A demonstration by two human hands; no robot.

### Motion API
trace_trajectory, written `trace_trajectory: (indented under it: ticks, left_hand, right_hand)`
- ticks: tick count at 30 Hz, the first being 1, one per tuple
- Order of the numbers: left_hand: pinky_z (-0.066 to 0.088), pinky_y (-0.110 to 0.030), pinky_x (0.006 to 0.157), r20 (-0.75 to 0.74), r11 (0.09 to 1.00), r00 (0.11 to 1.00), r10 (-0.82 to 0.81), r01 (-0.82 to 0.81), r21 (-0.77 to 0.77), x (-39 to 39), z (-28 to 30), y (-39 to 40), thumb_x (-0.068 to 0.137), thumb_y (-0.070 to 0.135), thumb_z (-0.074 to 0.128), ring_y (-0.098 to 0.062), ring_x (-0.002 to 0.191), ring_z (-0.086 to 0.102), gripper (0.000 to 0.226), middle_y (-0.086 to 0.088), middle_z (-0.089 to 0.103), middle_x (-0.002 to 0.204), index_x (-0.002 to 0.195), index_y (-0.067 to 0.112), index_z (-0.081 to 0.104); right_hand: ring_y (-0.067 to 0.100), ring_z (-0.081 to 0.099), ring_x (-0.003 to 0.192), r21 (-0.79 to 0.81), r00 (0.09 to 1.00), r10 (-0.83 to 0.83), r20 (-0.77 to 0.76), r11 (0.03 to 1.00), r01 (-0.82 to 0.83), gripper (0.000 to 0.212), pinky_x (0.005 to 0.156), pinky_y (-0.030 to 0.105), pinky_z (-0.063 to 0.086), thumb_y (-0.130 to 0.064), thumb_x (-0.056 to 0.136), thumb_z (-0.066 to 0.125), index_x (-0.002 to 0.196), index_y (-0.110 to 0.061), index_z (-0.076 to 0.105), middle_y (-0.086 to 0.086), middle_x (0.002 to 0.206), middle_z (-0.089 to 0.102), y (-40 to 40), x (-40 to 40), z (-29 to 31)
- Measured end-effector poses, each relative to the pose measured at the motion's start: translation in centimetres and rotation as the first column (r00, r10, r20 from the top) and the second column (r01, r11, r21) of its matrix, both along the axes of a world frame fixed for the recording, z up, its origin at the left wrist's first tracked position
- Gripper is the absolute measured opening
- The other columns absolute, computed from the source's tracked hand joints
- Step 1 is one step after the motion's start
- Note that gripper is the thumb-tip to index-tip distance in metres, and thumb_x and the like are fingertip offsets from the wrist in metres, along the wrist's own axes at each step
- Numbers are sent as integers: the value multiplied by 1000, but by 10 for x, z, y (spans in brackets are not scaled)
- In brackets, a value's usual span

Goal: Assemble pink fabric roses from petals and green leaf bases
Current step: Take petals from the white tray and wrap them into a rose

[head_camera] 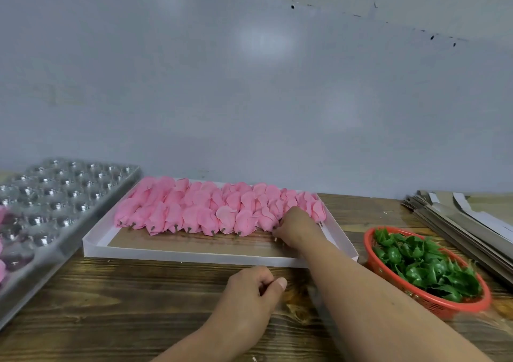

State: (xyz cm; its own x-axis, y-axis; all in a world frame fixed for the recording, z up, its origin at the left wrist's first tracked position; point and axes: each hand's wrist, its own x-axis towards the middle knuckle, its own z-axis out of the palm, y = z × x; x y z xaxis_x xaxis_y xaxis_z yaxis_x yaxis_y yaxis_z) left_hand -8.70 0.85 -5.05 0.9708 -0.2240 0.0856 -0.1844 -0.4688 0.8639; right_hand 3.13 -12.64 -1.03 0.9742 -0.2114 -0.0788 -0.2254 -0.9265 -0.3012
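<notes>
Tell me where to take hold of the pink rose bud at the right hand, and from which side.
Probably pinch the dark stem nub at the near end of the pink rose bud. The nubs stick out toward the person over the bare tray floor, while the petals overlap neighbours. Come from the near side, as the right hand does.

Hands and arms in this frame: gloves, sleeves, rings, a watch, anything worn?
Nothing worn shows. The left hand and right hand are bare, with no gloves or rings visible. Both forearms are uncovered to the frame edge, with no sleeve, watch or band in view.
</notes>
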Motion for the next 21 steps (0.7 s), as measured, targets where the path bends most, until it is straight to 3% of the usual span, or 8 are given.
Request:
trace_trajectory:
  ticks: [3, 7, 9, 12, 16, 21]
  left_hand:
    - [42, -14, 61, -2, 1000, 1000, -2, 2, -2, 0, 1, 1, 92, 42, 56, 0, 58, 52, 32, 6, 61, 64, 64, 26, 56]
    - [46, -23, 66, -12, 1000, 1000, -7, 7, -19, -2, 3, 1, 92, 41, 56, -2, 58, 52, 33, 2, 63, 65, 64, 23, 57]
    - [48, -26, 62, -33, 999, 999, -18, 16, -49, -2, 5, 2, 93, 39, 55, -2, 55, 52, 33, 2, 63, 63, 69, 18, 61]
    - [43, -19, 48, -112, 979, 993, -26, 3, -203, -5, 10, 3, 96, 32, 54, -2, 47, 52, 32, 6, 60, 56, 73, 12, 63]
    - [49, -21, 53, -287, 841, 957, -45, -119, -528, -10, 21, 0, 96, 27, 54, -9, 55, 60, 28, 2, 66, 62, 82, 8, 68]
    - [56, -26, 63, -473, 694, 855, -211, -210, -689, -18, 29, -4, 89, 30, 63, -20, 77, 73, 31, -12, 75, 87, 101, 2, 67]
  right_hand:
    - [27, 61, 104, -95, 1000, -22, -18, 995, 20, 6, 92, 33, 47, -19, 88, 53, 94, -18, 55, 9, 109, 66, 5, -1, 3]
    - [27, 59, 103, -63, 997, -22, 70, 998, 27, 17, 85, 30, 44, -18, 91, 48, 99, -12, 62, 10, 105, 64, 4, -7, -2]
    - [27, 59, 100, -51, 998, -15, 64, 999, 19, 15, 82, 30, 44, -14, 89, 50, 97, -11, 62, 11, 101, 64, 1, -9, -1]
    - [27, 58, 91, -32, 996, -4, 89, 999, 7, 21, 74, 29, 44, -11, 86, 52, 104, -8, 61, 9, 97, 63, -6, -12, 5]
    - [24, 48, 73, 1, 983, 55, 177, 998, -56, 2, 51, 23, 31, -11, 82, 50, 83, -13, 50, 2, 70, 48, -9, -26, 15]
    - [21, 43, 58, 40, 956, 158, 248, 984, -173, 17, 51, 26, 32, -16, 81, 51, 64, -15, 51, -1, 56, 45, -4, -59, 32]
